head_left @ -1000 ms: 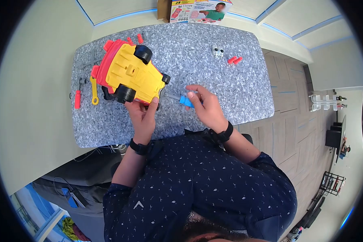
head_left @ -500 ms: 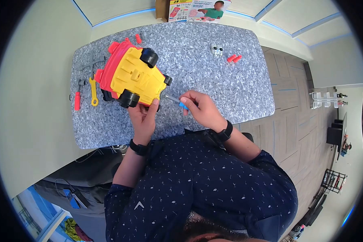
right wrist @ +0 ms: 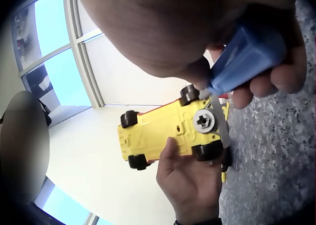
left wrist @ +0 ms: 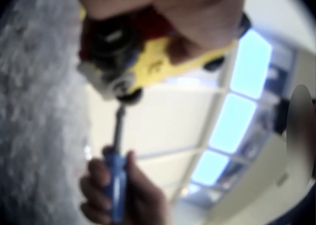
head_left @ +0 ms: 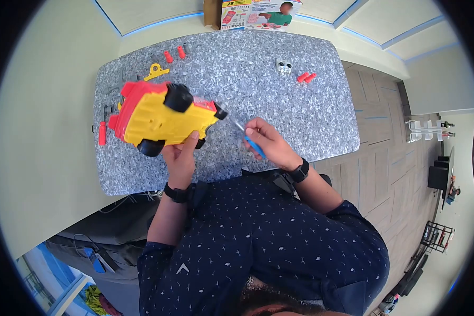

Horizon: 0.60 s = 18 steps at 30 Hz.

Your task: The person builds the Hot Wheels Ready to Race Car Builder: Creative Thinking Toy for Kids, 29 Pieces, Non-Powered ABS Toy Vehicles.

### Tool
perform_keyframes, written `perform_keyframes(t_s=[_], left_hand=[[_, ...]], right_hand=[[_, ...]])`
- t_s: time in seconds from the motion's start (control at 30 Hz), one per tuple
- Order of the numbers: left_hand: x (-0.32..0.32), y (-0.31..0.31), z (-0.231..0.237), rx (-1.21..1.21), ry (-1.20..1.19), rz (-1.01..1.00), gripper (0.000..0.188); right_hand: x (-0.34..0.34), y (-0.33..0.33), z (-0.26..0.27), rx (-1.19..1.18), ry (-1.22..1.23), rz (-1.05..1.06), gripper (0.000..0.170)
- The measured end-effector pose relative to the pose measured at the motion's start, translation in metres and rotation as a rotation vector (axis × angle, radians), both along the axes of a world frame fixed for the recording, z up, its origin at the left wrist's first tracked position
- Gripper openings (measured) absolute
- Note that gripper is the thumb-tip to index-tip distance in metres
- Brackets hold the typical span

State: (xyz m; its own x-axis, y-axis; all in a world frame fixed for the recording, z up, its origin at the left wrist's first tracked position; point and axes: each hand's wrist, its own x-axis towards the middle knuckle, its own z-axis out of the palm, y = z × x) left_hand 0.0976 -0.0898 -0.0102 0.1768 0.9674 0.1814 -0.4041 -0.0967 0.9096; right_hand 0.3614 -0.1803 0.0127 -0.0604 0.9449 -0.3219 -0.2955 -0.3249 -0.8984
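My left hand [head_left: 179, 160] grips a red toy car [head_left: 155, 118] from below, its thumb on the yellow underside. In the head view the car is tilted over the table, with its black wheels showing. A round grey screw head [right wrist: 204, 121] with a cross-shaped slot sits in the underside near one end. My right hand [head_left: 273, 145] holds a blue-handled toy screwdriver [head_left: 255, 147], fingers wrapped around the handle. Its grey shaft [left wrist: 118, 128] points toward the car's end. In the left wrist view the tip is close by a black wheel.
A red-handled tool [head_left: 102, 133] lies at the table's left edge. Behind the car are a yellow part [head_left: 156, 71] and red pieces [head_left: 181, 51]. A silver engine-like block [head_left: 284, 67] and red cylinders [head_left: 306, 78] lie at the far right. A printed box [head_left: 258, 14] stands beyond the table.
The car has tilted and shifted left and toward me, uncovering the yellow part behind it and covering most of the yellow wrench. The screwdriver has turned and moved slightly right in my right hand.
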Motion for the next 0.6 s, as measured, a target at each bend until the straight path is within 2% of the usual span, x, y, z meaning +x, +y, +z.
perform_keyframes(t_s=[0.03, 0.13, 0.2, 0.23, 0.33, 0.43, 0.47, 0.53, 0.57, 0.6], left_hand=[[0.000, 0.000, 0.001, -0.002, -0.072, -0.042, 0.045], [0.002, -0.005, 0.001, -0.044, -0.279, -0.168, 0.051], [0.004, -0.011, -0.001, -0.114, -0.406, -0.249, 0.055], [0.003, -0.012, -0.002, -0.105, -0.372, -0.289, 0.057], [0.004, -0.012, 0.004, -0.074, -0.201, -0.335, 0.064], [0.010, -0.004, 0.024, -0.030, 0.102, -0.231, 0.076], [0.010, 0.001, 0.021, 0.047, 0.028, -0.173, 0.095], [0.007, 0.008, 0.037, -0.172, -0.111, -0.169, 0.108], [0.006, 0.011, 0.043, -0.280, -0.181, -0.170, 0.115], [0.004, 0.013, 0.043, -0.156, -0.124, -0.229, 0.114]], right_hand=[[0.000, 0.000, 0.003, -0.021, 0.107, -0.049, 0.034], [-0.009, -0.002, 0.023, 0.095, -0.031, -0.152, 0.047], [-0.014, -0.001, 0.035, 0.125, 0.045, -0.139, 0.057], [-0.015, 0.000, 0.037, 0.142, 0.083, -0.131, 0.062], [-0.022, -0.003, 0.037, 0.114, -0.008, -0.152, 0.072], [-0.017, -0.002, 0.023, 0.378, -0.239, -0.231, 0.068], [-0.015, 0.000, 0.018, 0.488, -0.316, -0.261, 0.067], [-0.009, 0.007, 0.013, 0.777, -0.457, -0.322, 0.062], [-0.004, 0.006, 0.014, 0.773, -0.473, -0.320, 0.059], [0.003, 0.005, 0.015, 0.770, -0.490, -0.318, 0.056]])
